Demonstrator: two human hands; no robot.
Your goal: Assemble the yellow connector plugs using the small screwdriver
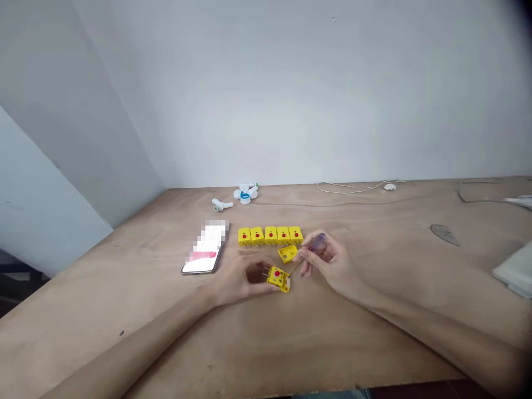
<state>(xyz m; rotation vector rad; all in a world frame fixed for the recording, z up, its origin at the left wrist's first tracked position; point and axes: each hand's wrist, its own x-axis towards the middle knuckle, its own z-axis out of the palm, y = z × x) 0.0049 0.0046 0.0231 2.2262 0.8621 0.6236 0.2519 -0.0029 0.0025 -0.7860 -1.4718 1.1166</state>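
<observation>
Brown wooden tabletop (257,343), pale wall (291,100) behind it. One open yellow plug (274,275) is pinched between thumb and fingers of the left hand (233,280), prongs toward the palm, grip only about plug-wide. One thin screwdriver (318,241) is held in the right hand (334,265), fingers closed round its purplish handle, tip right by the plug's open end (contact can't be made out). Five yellow plugs (270,234) are lined up farther back, plus one loose yellow cover (287,254) and one phone (205,249) off left.
</observation>
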